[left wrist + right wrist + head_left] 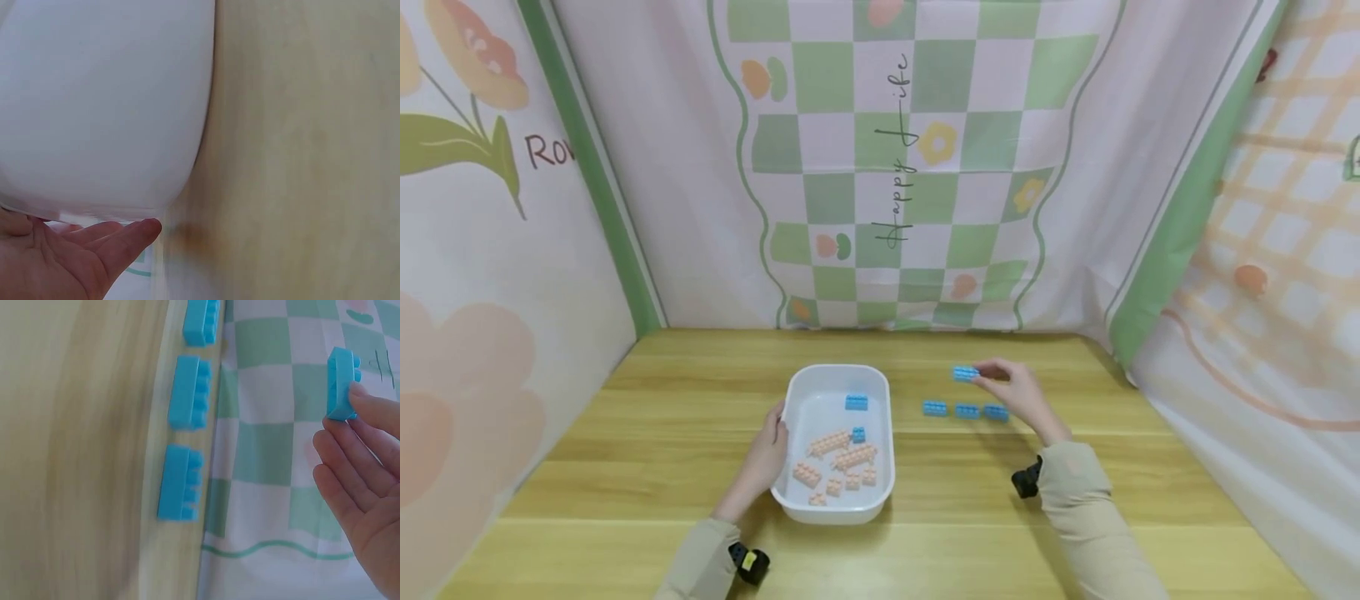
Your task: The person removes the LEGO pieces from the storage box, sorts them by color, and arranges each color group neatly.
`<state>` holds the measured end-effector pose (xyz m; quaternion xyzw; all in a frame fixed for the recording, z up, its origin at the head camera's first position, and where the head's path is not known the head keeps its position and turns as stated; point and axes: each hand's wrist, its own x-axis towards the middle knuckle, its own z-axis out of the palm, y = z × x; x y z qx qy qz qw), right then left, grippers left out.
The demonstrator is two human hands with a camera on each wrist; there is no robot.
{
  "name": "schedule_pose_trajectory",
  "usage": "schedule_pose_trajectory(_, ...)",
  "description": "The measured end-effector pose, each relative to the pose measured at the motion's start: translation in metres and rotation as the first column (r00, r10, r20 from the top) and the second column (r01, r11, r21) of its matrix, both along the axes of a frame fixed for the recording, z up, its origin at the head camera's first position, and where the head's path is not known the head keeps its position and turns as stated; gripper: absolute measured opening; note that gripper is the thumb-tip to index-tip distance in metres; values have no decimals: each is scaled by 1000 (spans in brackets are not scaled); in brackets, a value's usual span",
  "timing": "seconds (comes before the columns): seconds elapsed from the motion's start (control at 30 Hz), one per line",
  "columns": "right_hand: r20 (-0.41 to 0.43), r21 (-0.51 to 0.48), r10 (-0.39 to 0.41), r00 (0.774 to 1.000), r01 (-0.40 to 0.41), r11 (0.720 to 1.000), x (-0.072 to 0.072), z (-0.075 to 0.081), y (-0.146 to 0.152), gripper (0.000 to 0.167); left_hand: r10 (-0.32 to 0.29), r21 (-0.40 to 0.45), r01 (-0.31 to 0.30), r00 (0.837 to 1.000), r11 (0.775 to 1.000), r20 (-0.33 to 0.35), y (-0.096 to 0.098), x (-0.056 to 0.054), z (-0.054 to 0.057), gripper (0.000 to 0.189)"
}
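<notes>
My right hand (1017, 393) pinches a blue toy building block (966, 374) between thumb and fingertips. It is held up above the table, and the right wrist view shows the block (340, 384) with its studs turned sideways. Below it, a row of three blue blocks (967, 412) stands on the table. My left hand (767, 454) rests against the left side of a white plastic bin (831, 515). In the left wrist view its fingers (128, 244) lie fairly straight along the bin's outer wall. Inside the bin are a blue block (857, 402), a smaller blue block (859, 434) and several peach blocks (854, 456).
The wooden table (955, 533) runs back to a hanging green-and-white checked cloth (880, 192). Printed cloths (512, 275) also hang at both sides.
</notes>
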<state>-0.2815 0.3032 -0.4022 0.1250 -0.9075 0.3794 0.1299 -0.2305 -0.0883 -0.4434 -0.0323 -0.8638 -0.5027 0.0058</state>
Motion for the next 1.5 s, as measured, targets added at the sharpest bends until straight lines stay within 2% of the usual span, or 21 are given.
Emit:
schedule_pose_trajectory(0.3,-25,39,-52,998,53,998,3,-5,20,28,7,-16,-7,1000,1000,-7,-1,0,0,47)
schedule_pose_trajectory(0.67,16,60,-96,995,95,994,13,-6,38,31,14,-31,-14,1000,999,-13,-1,-1,-1,47)
schedule_pose_trajectory(1.0,-40,103,-122,992,126,987,16,-11,60,28,9,-25,-9,1000,1000,-10,-1,-2,-2,47)
schedule_pose_trajectory(1.5,32,146,-156,987,150,978,26,-13,70,28,0,-25,0,1000,1000,0,-2,-1,-2,48)
